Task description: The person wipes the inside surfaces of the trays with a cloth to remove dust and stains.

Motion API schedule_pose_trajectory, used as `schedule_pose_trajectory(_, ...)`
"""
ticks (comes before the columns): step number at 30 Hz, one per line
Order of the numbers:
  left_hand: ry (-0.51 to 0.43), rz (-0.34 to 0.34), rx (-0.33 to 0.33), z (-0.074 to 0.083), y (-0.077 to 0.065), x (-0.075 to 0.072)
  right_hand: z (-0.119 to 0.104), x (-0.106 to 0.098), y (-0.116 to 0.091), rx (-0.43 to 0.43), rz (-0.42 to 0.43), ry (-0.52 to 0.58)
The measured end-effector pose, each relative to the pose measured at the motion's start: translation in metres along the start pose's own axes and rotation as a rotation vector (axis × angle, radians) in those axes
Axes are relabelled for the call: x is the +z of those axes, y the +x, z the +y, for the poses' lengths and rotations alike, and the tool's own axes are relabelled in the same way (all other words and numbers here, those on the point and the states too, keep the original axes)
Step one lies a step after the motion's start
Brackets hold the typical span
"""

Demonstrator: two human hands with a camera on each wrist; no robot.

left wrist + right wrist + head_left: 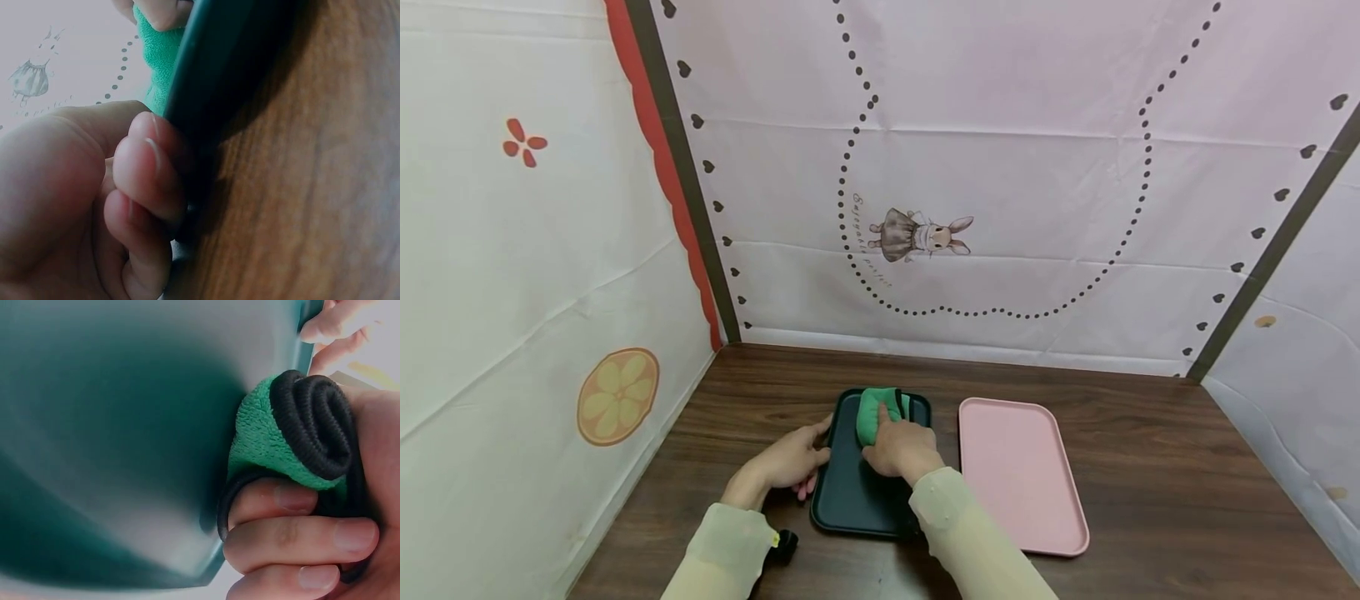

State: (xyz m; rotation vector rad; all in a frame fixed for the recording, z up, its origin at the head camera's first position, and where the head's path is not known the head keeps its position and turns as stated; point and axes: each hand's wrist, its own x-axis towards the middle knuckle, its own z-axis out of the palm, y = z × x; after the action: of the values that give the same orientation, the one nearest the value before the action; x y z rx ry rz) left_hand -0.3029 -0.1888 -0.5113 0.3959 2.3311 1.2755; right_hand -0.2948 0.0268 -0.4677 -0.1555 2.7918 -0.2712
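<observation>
A dark green tray [861, 500] lies on the wooden table, its left edge raised off the tabletop in the left wrist view. My left hand [793, 457] grips that edge, the thumb along the rim and the curled fingers [140, 159] against the side and underneath. My right hand [901, 448] holds a folded green cloth [870, 412] with black edging against the tray's upper part. In the right wrist view several fingers [294, 540] curl round the cloth [259, 434], whose rolled end shows.
To the right of the green tray, a pink tray [1026, 483] lies flat on the wooden table [1157, 467]. Printed cloth walls [1015, 192] stand at the back and both sides. A small black object [784, 547] is by the left sleeve.
</observation>
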Motion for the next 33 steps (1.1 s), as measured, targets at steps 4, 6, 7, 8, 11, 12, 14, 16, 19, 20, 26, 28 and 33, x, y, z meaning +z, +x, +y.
schedule_pose_trajectory(4,-0.005,0.003,0.002,0.0,0.001,0.0,0.002,-0.001,0.001,0.003,0.001,0.0)
schedule_pose_trajectory(6,-0.004,0.004,0.003,-0.001,0.001,0.0,0.004,0.0,0.002,0.006,-0.001,-0.002)
schedule_pose_trajectory(7,-0.004,0.004,0.005,-0.001,0.001,0.0,0.004,-0.001,0.002,0.006,0.0,0.0)
schedule_pose_trajectory(8,-0.002,0.004,0.007,-0.001,0.001,0.0,0.005,-0.001,0.002,0.006,0.001,0.001)
schedule_pose_trajectory(11,0.002,0.002,0.013,-0.002,0.001,0.0,0.007,-0.001,0.002,0.008,0.004,0.001)
schedule_pose_trajectory(12,0.003,0.001,0.015,-0.002,0.001,0.001,0.008,-0.001,0.002,0.008,0.005,0.003)
schedule_pose_trajectory(14,0.003,-0.002,0.017,-0.002,0.002,0.001,0.009,-0.002,0.001,0.008,0.008,0.006)
schedule_pose_trajectory(16,-0.001,-0.005,0.016,-0.002,0.002,0.001,0.011,-0.002,0.001,0.01,0.007,0.007)
schedule_pose_trajectory(19,-0.005,-0.005,0.012,-0.001,0.001,0.001,0.012,-0.002,0.0,0.016,0.004,0.001)
schedule_pose_trajectory(20,-0.006,-0.003,0.01,-0.001,0.001,0.001,0.012,-0.003,0.0,0.018,0.002,-0.001)
schedule_pose_trajectory(26,-0.004,0.001,0.005,0.0,0.001,0.001,0.015,-0.005,-0.002,0.023,-0.003,0.004)
schedule_pose_trajectory(28,-0.004,0.001,0.006,-0.001,0.001,0.001,0.016,-0.005,-0.003,0.024,-0.002,0.01)
schedule_pose_trajectory(33,0.0,-0.002,0.003,-0.002,0.0,0.001,0.02,-0.005,-0.002,0.024,0.004,0.017)
